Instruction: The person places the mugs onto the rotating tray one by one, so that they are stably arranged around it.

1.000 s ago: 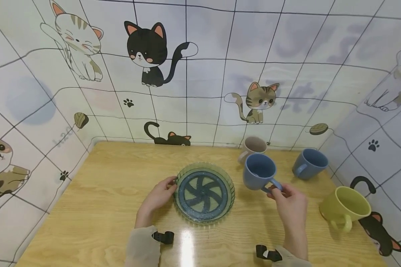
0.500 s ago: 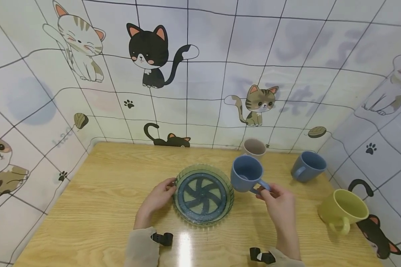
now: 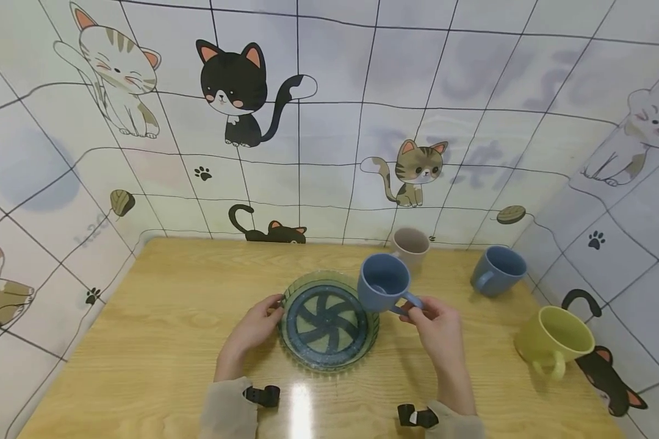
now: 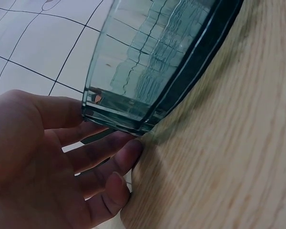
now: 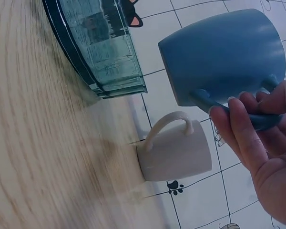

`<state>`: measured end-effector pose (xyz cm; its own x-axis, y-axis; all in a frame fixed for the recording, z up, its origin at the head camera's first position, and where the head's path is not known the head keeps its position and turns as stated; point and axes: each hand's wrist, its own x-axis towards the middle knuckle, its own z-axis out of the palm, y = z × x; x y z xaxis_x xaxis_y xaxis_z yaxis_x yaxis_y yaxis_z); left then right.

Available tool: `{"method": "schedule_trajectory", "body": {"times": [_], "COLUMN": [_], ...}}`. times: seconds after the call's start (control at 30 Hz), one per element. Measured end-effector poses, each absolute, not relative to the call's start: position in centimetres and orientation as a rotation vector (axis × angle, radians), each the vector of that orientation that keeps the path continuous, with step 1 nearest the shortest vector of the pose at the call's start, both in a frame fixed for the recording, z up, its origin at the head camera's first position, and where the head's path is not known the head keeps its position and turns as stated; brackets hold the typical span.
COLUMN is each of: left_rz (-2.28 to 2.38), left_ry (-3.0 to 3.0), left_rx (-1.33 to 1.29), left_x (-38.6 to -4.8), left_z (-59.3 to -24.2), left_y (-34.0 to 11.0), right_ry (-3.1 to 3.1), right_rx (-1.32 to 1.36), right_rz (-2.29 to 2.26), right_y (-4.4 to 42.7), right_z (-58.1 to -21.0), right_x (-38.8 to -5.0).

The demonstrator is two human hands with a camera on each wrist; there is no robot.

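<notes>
My right hand (image 3: 438,332) pinches the handle of a blue mug (image 3: 383,281), held upright above the right rim of a round glass dish (image 3: 329,361). The right wrist view has the blue mug (image 5: 224,57) raised off the table, fingers of the right hand (image 5: 267,152) curled on its handle. At the dish's left rim rests my left hand (image 3: 252,329). From the left wrist, the thumb and fingers of the left hand (image 4: 62,157) touch the side and lower edge of the glass dish (image 4: 138,62).
Behind the held mug stands a pinkish-grey mug (image 3: 410,249). A second blue mug (image 3: 498,271) is at the back right, and a yellow mug (image 3: 553,341) near the right edge. A cat-patterned covering (image 3: 329,134) rises behind the wooden table (image 3: 187,292).
The right hand has carried the blue mug leftward, from beside the dish to over its right rim. My left hand stays at the dish's left side.
</notes>
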<state>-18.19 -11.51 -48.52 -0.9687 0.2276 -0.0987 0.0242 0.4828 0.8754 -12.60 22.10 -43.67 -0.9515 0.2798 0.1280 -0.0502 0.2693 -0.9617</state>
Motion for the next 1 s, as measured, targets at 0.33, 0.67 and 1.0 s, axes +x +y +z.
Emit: {"method": "schedule_trajectory", "body": {"times": [0.33, 0.67, 1.0], "left_rz": [1.489, 1.494, 1.505], "left_ry": [2.541, 2.549, 2.550], "left_rx": [0.225, 0.264, 0.251], "left_x": [-18.8, -18.7, -18.1], "left_z": [-48.6, -48.6, -48.9], "left_y": [-12.1, -11.7, -11.7], "right_ry": [-2.247, -2.207, -2.292], "right_rx": [-0.076, 0.118, 0.302], "right_rz": [1.865, 1.940, 1.967], "right_y": [21.2, 20.4, 19.5], "right_z": [-44.4, -45.6, -45.7], "right_x": [-15.1, -18.2, -20.1]}}
